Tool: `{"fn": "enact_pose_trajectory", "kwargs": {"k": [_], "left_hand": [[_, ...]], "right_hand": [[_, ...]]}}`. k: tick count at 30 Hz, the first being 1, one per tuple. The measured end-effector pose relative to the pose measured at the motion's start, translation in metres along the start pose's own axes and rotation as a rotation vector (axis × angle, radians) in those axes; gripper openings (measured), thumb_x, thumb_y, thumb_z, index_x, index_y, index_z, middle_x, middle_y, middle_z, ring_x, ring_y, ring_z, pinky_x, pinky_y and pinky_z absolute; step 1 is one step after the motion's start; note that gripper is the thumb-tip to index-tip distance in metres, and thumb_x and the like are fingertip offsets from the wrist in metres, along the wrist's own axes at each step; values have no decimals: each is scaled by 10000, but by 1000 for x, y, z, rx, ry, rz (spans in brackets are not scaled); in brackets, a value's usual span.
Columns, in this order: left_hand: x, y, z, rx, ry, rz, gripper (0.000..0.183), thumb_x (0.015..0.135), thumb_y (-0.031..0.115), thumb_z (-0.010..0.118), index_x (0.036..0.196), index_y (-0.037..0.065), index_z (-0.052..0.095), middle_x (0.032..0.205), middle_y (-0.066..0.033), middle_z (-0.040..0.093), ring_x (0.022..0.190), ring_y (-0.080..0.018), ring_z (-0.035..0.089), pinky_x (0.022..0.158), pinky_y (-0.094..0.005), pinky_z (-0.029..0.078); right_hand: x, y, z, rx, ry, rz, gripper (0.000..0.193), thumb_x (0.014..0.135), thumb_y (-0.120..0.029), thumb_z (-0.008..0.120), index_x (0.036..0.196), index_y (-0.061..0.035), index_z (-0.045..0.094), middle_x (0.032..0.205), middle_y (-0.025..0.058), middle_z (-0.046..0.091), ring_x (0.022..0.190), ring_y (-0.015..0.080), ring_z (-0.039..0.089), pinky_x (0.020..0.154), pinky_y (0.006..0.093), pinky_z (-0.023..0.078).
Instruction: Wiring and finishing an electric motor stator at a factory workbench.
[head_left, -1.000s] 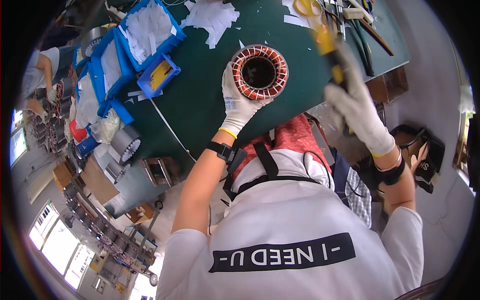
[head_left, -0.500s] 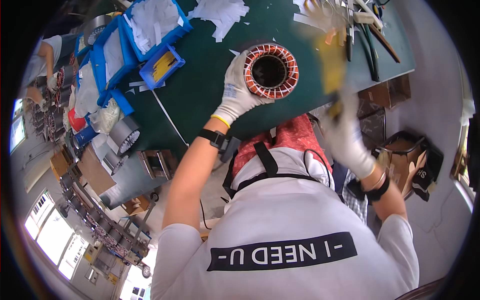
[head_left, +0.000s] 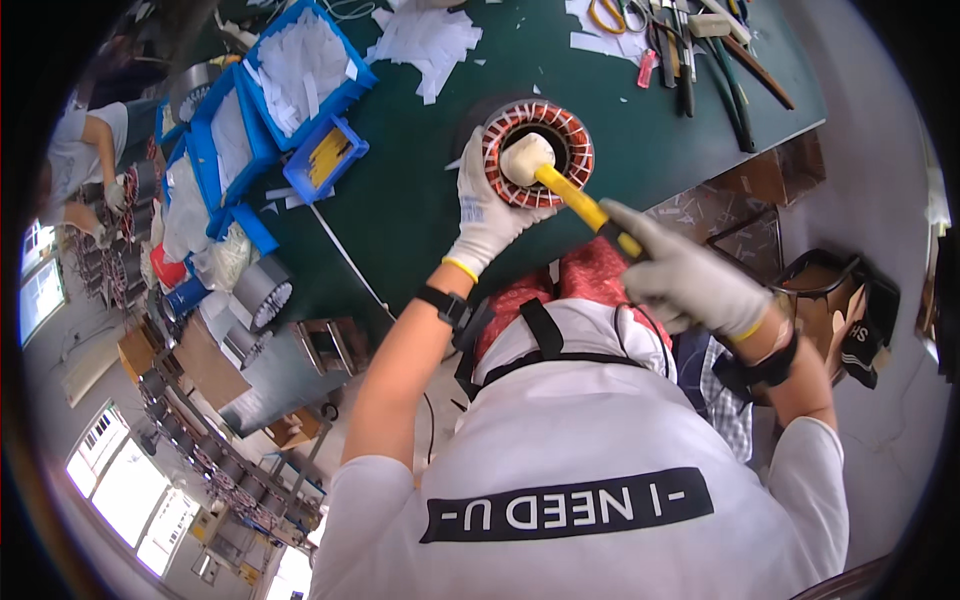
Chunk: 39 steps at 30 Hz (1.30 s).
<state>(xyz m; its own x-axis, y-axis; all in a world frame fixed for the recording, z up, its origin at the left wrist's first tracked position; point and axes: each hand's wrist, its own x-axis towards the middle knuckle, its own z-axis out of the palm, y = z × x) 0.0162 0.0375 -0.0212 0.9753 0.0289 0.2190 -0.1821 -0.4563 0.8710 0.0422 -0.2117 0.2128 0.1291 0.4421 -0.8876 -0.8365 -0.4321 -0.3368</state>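
Observation:
A round motor stator (head_left: 581, 145) stands on the green table with its coil end up. Its orange-red copper windings are laced with white cord round a dark central hole. My left hand (head_left: 484, 215), in a white glove, is wrapped around its near left side, with some fingers hidden behind it. In my gloved right hand (head_left: 690, 280) is a mallet (head_left: 568, 190) with a yellow and black handle. The mallet's white head lies over the left part of the windings and covers part of the hole; whether it touches them I cannot tell.
Blue bins (head_left: 355, 88) of white paper strips stand at the left, beside a small blue box (head_left: 347, 178) of yellow pieces. Scissors (head_left: 607, 15), pliers (head_left: 735, 105) and other tools lie far right. Cardboard boxes (head_left: 765, 165) sit below the table's right edge. Another person's arm (head_left: 103, 150) shows far left.
My right hand has swung the mallet from the raised right side, where it was blurred, down and left over the stator. My left hand still holds the stator.

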Motion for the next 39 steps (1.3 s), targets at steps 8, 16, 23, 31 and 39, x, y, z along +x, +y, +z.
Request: {"fn": "enact_pose_trajectory", "kwargs": {"k": [8,16,23,31,39], "left_hand": [[34,12,-9,70,-171,16,1385,397,484,1001,1491,20,290,1392,-212,492,1279,-423,507,1110,-500,411],[34,21,-27,191,-89,36,1363,416,482,994,1467,-60,314,1403,-269,488,1291,-456,503,1120,-488,399],[13,13,9,20,26,-72,1401,415,480,1000,1509,4,266,1401,-218,487,1295,-428,495,1125,-517,386],[61,18,-14,235,-135,198,1314,414,427,1013,1463,-8,352,1370,-234,514,1270,-400,541,1109,-441,438],[44,14,-23,296,-77,175,1377,442,402,1016,1511,7,244,1422,-262,452,1274,-422,531,1107,-466,446]], "right_hand": [[53,84,-4,-944,845,-1007,810,890,8,582,1592,-27,178,1260,191,561,1021,269,641,826,366,559],[-19,-22,-14,-105,680,-791,724,925,1,553,1572,-87,241,895,18,577,604,53,505,496,211,441],[26,31,5,-345,183,-393,799,866,-7,572,1593,-51,243,1493,230,423,1286,256,535,1060,367,446],[51,60,-17,-678,952,-949,760,866,71,545,1561,13,244,1521,282,363,1476,374,322,1199,446,276],[-10,-26,-16,-43,611,-558,717,883,78,520,1559,14,287,1506,232,427,1369,259,459,1140,385,373]]}}
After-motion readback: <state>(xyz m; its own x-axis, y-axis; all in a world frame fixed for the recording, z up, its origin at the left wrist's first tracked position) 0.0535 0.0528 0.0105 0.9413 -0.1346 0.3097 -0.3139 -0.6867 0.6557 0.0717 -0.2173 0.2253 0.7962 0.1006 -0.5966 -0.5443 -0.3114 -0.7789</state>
